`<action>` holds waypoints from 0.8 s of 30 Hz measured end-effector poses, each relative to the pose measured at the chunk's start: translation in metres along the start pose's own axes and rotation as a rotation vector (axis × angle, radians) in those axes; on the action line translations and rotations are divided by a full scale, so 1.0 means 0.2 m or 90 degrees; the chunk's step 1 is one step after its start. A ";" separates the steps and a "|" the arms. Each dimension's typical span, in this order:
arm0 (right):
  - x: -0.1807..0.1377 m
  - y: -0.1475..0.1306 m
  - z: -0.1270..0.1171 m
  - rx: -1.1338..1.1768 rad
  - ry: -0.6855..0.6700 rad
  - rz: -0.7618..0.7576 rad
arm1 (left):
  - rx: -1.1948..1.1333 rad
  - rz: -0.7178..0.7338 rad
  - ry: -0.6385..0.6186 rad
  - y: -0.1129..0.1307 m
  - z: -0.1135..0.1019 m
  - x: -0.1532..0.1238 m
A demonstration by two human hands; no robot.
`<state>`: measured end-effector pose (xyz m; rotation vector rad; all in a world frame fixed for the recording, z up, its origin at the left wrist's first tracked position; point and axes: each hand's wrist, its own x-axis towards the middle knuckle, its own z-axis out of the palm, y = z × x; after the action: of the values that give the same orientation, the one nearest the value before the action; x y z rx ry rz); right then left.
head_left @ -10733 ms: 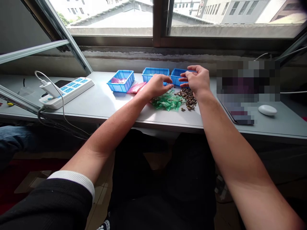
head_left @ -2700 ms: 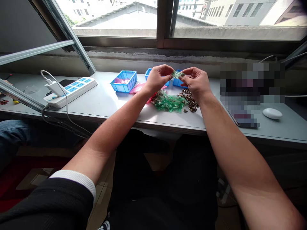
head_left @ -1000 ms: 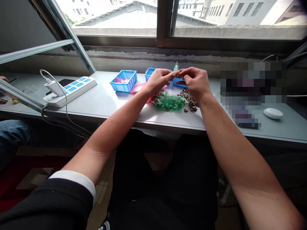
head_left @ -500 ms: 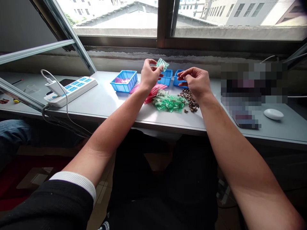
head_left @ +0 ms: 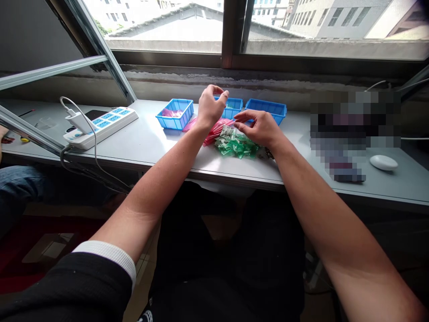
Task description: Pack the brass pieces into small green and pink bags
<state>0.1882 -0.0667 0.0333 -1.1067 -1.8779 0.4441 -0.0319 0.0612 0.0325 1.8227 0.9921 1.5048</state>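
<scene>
My left hand (head_left: 212,106) is at the middle blue bin (head_left: 237,101), with thumb and index finger curled close together and no packet visible in them. A bit of green shows inside that bin, just under the fingertips. My right hand (head_left: 257,125) hovers over the right end of a pile of small green plastic packets (head_left: 237,144), thumb and fingers apart, with nothing visible between them. Pink plastic bags (head_left: 214,132) lie behind and left of the green pile. My right hand mostly hides a heap of small brownish metal parts (head_left: 269,153).
A left blue bin (head_left: 175,114) contains pink packets; a right blue bin (head_left: 268,110) stands behind my right hand. A power strip (head_left: 103,129) with a plugged-in charger and cable is at left. A white mouse (head_left: 384,163) lies right, beside a blurred-out area. Another person's jeans-clad leg (head_left: 20,190) shows at left.
The green packet is gone from my left hand, and green shows in the middle bin below it. My right hand has moved left and down, from over the metal parts towards the green pile.
</scene>
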 end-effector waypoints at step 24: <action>0.10 0.09 -0.01 0.281 0.203 0.181 | -0.147 -0.035 -0.155 0.15 0.11 -0.12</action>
<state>0.1955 -0.0419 0.0332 -1.0671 -1.2700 0.7540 -0.0071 0.0248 0.0379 1.7472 0.7149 1.2706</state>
